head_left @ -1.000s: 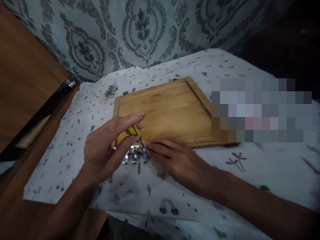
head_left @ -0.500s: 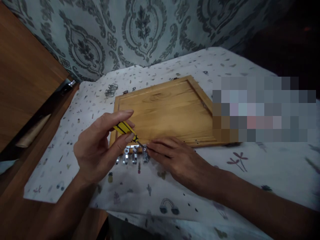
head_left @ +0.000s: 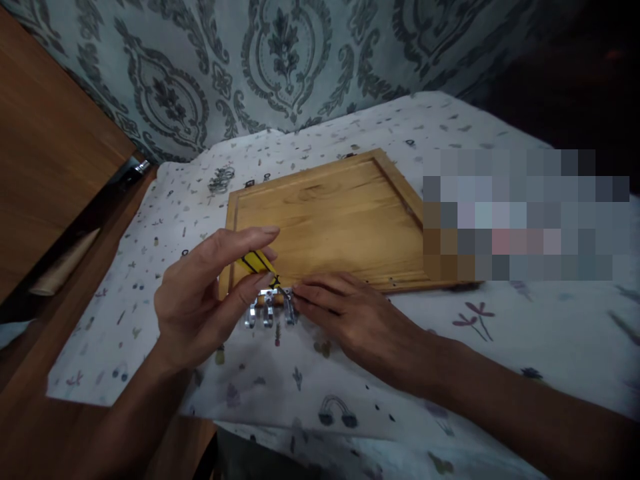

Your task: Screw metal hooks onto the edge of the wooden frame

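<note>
My left hand [head_left: 200, 293] is wrapped round a yellow-and-black screwdriver [head_left: 256, 262], thumb below and fingers above the handle. The shaft slants down to the right and its tip meets a metal hook rail [head_left: 269, 293]. Several shiny curved hooks hang from this rail, which lies along the near edge of a framed wooden board [head_left: 330, 223]. My right hand [head_left: 350, 310] rests at the rail's right end, its fingers together and the fingertips pressed by the screwdriver tip. Those fingertips hide the end of the rail, and any screw there cannot be made out.
A patterned white cloth [head_left: 295, 400] covers the table. Metal rings or hooks [head_left: 221, 180] lie in a bunch beyond the board's left corner. A patterned curtain [head_left: 285, 60] hangs behind, and wooden furniture [head_left: 50, 133] stands at left. A blurred-out patch hides the right side.
My left hand and the screwdriver have shifted slightly to the right, the hand covering more of the left hooks. My right hand stays at the rail's end.
</note>
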Demonstrator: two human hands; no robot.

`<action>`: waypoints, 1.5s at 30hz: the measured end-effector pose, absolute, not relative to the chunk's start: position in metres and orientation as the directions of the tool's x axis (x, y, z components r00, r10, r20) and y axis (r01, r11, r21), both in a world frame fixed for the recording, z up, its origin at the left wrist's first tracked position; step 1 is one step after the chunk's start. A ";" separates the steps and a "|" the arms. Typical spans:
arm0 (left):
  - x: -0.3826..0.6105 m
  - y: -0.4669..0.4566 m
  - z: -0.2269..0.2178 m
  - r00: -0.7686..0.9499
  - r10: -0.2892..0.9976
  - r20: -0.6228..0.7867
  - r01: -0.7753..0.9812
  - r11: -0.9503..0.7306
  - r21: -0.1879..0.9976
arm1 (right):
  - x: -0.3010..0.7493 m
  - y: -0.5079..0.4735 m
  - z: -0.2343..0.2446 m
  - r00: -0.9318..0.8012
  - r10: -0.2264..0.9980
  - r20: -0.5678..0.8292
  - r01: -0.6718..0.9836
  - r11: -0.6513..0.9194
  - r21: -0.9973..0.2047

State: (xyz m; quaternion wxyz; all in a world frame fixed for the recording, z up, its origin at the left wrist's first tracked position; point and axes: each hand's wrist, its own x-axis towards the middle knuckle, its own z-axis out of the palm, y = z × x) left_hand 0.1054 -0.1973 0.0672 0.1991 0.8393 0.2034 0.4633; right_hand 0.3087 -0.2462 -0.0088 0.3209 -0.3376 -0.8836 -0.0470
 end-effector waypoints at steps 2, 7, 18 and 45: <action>0.105 -0.198 0.068 0.499 0.523 0.691 0.147 -0.837 0.527 | 0.309 -0.247 -0.009 -0.564 0.566 0.601 0.627 0.767 -0.135; 0.104 -0.197 0.068 0.537 0.507 0.674 0.138 -0.841 0.523 | 0.309 -0.248 -0.008 -0.565 0.578 0.588 0.641 0.757 -0.129; 0.103 -0.193 0.070 0.552 0.412 0.725 0.184 -0.908 0.376 | 0.309 -0.247 -0.009 -0.583 0.591 0.558 0.646 0.753 -0.123; 0.103 -0.197 0.072 0.506 0.379 0.774 0.253 -0.924 0.287 | 0.311 -0.248 -0.010 -0.601 0.587 0.543 0.638 0.761 -0.116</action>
